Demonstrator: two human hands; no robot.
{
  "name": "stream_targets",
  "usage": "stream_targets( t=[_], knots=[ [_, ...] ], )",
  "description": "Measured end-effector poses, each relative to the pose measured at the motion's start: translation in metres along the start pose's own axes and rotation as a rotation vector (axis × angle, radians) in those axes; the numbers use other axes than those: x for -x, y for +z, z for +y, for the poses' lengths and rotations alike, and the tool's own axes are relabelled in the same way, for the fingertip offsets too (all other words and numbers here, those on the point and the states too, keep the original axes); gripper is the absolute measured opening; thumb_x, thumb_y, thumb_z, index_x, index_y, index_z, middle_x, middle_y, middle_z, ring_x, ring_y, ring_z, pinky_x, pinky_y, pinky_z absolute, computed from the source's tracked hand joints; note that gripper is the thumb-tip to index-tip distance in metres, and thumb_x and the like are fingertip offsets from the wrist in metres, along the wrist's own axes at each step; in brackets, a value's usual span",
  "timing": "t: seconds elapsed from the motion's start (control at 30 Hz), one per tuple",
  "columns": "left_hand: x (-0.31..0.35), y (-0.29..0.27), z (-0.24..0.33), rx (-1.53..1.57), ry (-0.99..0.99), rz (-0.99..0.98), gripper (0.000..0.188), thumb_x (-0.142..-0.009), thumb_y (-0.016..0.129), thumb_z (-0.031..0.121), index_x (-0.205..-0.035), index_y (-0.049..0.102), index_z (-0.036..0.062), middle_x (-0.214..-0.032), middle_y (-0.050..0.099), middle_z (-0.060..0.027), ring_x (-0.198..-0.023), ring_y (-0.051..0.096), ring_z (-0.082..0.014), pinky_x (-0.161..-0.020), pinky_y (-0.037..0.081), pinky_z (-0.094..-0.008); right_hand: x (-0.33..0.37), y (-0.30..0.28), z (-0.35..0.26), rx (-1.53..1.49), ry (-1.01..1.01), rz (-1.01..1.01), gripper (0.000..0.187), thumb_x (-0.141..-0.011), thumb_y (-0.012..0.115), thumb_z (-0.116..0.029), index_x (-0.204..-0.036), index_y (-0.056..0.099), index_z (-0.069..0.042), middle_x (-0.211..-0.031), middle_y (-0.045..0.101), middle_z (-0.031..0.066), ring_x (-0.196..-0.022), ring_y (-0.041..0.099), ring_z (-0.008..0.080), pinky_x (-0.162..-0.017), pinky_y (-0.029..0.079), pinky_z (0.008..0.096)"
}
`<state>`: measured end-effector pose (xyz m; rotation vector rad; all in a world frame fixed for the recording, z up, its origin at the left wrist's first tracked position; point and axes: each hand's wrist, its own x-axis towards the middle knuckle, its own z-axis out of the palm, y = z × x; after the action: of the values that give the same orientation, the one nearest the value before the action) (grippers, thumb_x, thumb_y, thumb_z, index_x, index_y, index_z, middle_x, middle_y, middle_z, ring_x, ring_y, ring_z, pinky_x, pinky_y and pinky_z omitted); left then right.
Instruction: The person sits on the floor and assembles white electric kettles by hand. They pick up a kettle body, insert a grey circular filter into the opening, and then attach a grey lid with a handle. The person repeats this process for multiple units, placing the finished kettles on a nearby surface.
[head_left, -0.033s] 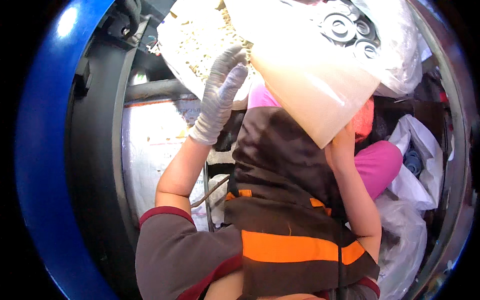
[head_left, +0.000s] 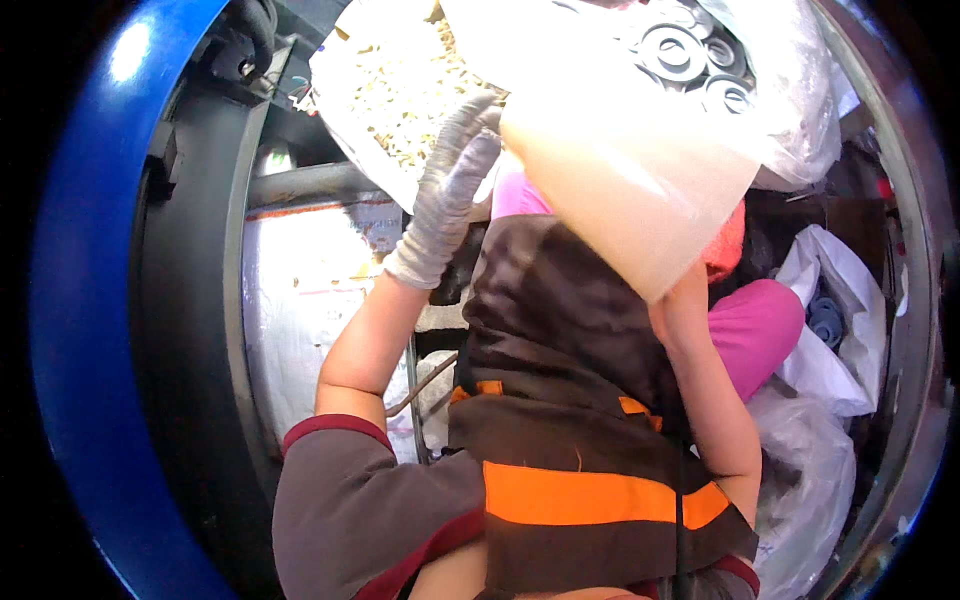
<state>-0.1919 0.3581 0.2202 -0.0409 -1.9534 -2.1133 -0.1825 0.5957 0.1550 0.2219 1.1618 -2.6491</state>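
My left hand, in a pale grey work glove, is raised with its fingers stretched out, holding nothing I can see. Its fingertips are beside the left edge of a translucent cream plastic sheet; whether they touch it I cannot tell. The sheet slants above my lap, glaring white toward its far end. Beneath its near right corner is my right hand, bare at the wrist, with its fingers hidden by the sheet. Several grey rings are heaped past the sheet's far right side.
A white sack of small pale pieces stands far left. Clear plastic bagging surrounds the rings. At right, a white bag holds dark round parts. A red-orange cloth-like thing lies behind my right hand. A blue curved frame borders the left.
My left hand has shifted very slightly to the right. The sheet and my right hand have hardly moved.
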Motion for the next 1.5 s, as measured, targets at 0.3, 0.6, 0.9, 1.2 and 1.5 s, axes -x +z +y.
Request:
stream_targets(
  t=[0.3, 0.6, 0.9, 1.2, 1.5],
  knots=[
    [-0.002, 0.013, -0.012, 0.156, -0.360, -0.539, 0.041, -0.084, 0.062, 0.031, -0.111, 0.059, 0.0007, -0.099, 0.060, -0.0065, -0.094, 0.056, -0.0148, -0.088, 0.045, -0.0303, 0.025, -0.084, -0.055, 1.147, 0.043, -0.426, 0.047, -0.091, 0.049, -0.024, -0.131, 0.044, 0.000, -0.133, 0.047, 0.0157, -0.125, 0.043, 0.0257, -0.107, 0.027, 0.0371],
    [0.031, 0.060, -0.022, -0.523, 0.348, -0.692, 0.019, -0.071, 0.059, 0.018, -0.059, 0.049, 0.0068, -0.061, 0.050, -0.0060, -0.058, 0.049, -0.0252, -0.062, 0.039, -0.0333, 0.026, -0.044, -0.025, 0.754, -0.378, -0.574, 0.017, -0.090, 0.050, -0.016, -0.086, 0.055, 0.000, -0.090, 0.058, 0.0111, -0.094, 0.057, 0.0263, -0.085, 0.043, 0.0353],
    [0.004, 0.068, -0.023, 0.047, -0.175, -0.041, 0.051, -0.096, 0.041, 0.039, -0.055, 0.042, 0.0094, -0.047, 0.037, -0.0006, -0.044, 0.034, -0.0114, -0.047, 0.033, -0.0270, 0.032, -0.019, -0.042, 0.772, -0.471, -0.738, 0.012, -0.086, 0.054, -0.012, -0.079, 0.053, -0.002, -0.084, 0.055, 0.0090, -0.094, 0.055, 0.0259, -0.084, 0.043, 0.0362],
    [0.016, 0.101, -0.003, 0.253, -0.396, -0.362, 0.047, -0.094, 0.047, 0.037, -0.056, 0.048, 0.0107, -0.048, 0.043, -0.0005, -0.044, 0.040, -0.0108, -0.046, 0.035, -0.0249, -0.014, -0.020, -0.072, 0.749, 0.622, -0.771, 0.034, -0.087, 0.056, -0.016, -0.116, 0.057, 0.002, -0.100, 0.063, 0.0061, -0.091, 0.058, 0.0109, -0.080, 0.047, 0.0262],
    [0.014, 0.078, 0.032, 0.196, -0.487, -0.281, 0.050, -0.094, 0.046, 0.039, -0.052, 0.032, 0.0159, -0.044, 0.026, 0.0027, -0.039, 0.027, -0.0107, -0.042, 0.029, -0.0261, -0.001, 0.009, -0.089, 1.002, 0.481, -0.819, 0.036, -0.081, 0.047, -0.005, -0.115, 0.060, 0.002, -0.095, 0.066, 0.0052, -0.085, 0.059, 0.0079, -0.077, 0.048, 0.0239]
  ],
)
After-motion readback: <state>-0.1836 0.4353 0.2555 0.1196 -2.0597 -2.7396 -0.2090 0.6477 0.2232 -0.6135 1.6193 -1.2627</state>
